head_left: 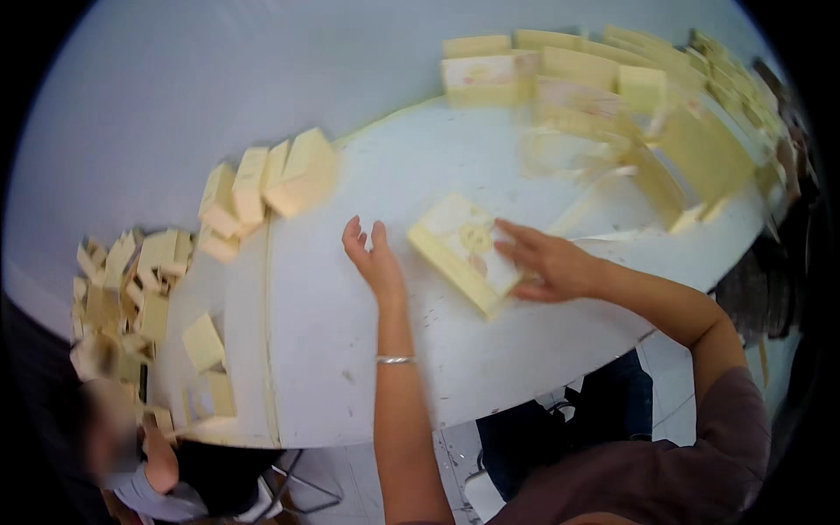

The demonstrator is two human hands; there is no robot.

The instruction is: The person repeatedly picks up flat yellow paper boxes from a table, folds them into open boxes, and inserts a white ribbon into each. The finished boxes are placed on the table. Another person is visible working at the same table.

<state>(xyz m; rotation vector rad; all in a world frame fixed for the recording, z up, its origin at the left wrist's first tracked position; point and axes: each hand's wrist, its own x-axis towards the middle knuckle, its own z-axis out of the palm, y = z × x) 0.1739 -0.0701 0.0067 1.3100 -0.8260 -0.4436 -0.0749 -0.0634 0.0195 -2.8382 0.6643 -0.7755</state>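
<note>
A pale yellow cardboard box with a printed round picture on its top lies slantwise above the white table in front of me. My right hand grips its right side, fingers over the top face and thumb by the near edge; both are slightly blurred. To the left of the box, and apart from it, my left hand is raised with fingers spread and nothing in it. A silver bracelet circles my left wrist.
Rows of yellow boxes stand at the far right, with a larger open carton nearer. Several boxes stand at the far left edge. A jumbled heap lies farther left, beside another person. The white table has a curved edge.
</note>
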